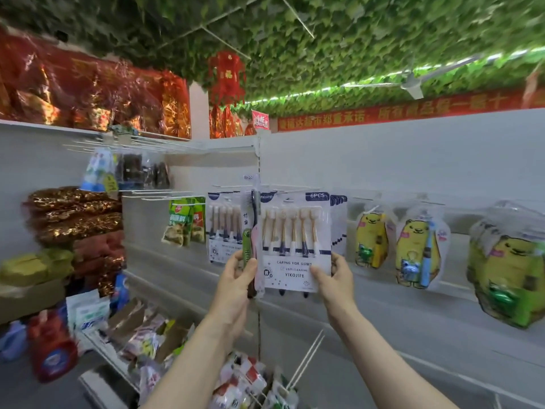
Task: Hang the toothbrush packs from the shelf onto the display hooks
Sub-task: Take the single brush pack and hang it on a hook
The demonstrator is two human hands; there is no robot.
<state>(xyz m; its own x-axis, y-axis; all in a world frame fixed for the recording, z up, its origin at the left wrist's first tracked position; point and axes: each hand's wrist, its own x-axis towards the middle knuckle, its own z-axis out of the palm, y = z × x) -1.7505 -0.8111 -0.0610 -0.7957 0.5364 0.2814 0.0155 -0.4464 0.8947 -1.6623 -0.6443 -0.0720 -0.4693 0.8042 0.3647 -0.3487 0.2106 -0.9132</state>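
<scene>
Both arms are raised toward the wall panel. A narrow green and dark toothbrush pack point(250, 246) is gripped upright by the left hand point(236, 280), with the fingers curled round its lower part. Just beside it, a white card pack of six gold-handled toothbrushes point(295, 240) is pinched at its lower right corner by the right hand point(336, 276), thumb laid on the front. The top edge of this pack is held level with a white wire display hook point(290, 189) above the hands; whether it is threaded on cannot be told.

A white shelving back panel point(413, 160) is faced, under a ceiling covered in green artificial leaves point(354, 39). Similar six-brush packs point(221, 228) are hung behind the left hand, and yellow bear-shaped packs point(371, 240) are hung to the right of the right hand. Below the left forearm, a white lower shelf point(98, 351) is filled with mixed packets point(141, 329).
</scene>
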